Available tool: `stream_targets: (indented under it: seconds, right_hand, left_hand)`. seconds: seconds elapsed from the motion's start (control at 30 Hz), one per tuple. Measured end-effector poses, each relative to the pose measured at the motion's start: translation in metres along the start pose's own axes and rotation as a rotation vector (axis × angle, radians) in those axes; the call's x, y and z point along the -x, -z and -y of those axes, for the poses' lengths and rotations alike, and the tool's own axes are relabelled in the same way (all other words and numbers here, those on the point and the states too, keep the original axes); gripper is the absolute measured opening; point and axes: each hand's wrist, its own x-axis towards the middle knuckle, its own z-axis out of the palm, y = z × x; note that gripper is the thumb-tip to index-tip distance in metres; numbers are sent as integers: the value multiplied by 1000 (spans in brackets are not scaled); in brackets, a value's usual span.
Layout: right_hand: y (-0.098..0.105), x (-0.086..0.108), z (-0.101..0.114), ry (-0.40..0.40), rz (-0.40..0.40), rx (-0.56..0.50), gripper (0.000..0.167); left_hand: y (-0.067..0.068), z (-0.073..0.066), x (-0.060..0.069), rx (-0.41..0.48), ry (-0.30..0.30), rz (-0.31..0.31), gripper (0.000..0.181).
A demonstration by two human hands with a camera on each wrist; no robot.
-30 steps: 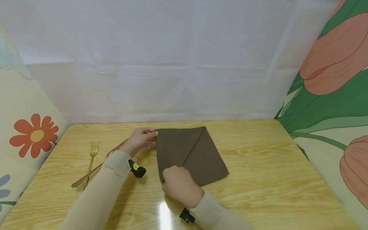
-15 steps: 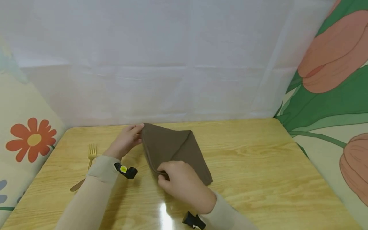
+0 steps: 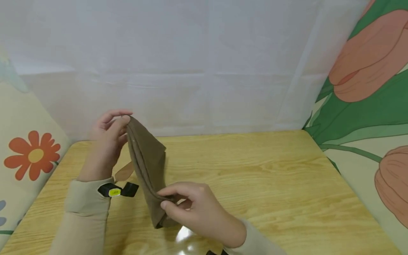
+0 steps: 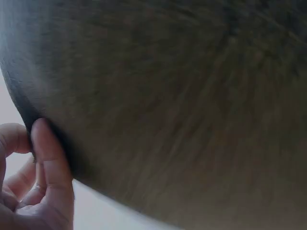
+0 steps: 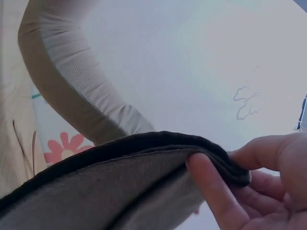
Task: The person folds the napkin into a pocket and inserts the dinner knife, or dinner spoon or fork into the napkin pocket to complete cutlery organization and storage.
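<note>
Both hands [image 3: 200, 212] pinch cloth [image 3: 151, 156] by its edges, tabletop [image 3: 271, 184] stretching rightward.

I see the left hand [image 3: 108, 132] pinching up high. Below that grip, the right hand [image 3: 202, 211] pinches too, thumb [image 3: 173, 210] opposing forefinger [image 3: 178, 188].

nothing legible — yellow label [image 3: 115, 192] blurry

2 beige sleeves [image 3: 81, 226]; 2 black wrist devices [image 3: 129, 190], left 1 bearing yellow oval [image 3: 115, 192].
</note>
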Motion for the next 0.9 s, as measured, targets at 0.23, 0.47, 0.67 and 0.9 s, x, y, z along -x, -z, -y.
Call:
stream_targets:
  seconds: [0.23,0.47,0.67,0.9]
  right_hand:
    - [9,-3,-5,-65,58,-406,20]
    - [36,-16,-33,-305,73,-420,22]
    - [63,-14,-41,-393,65,-35,24]
    - [94,-8,-48,-486,150,435,25]
  left_hand:
    - [-20,-53,14,-146,-200,-271,8]
    - [-35,-43,0,-742,-138,-166,15]
    - [-22,13,-19,-802,-1,9,30]
    - [-33,59,-22,-756,109,227,40]
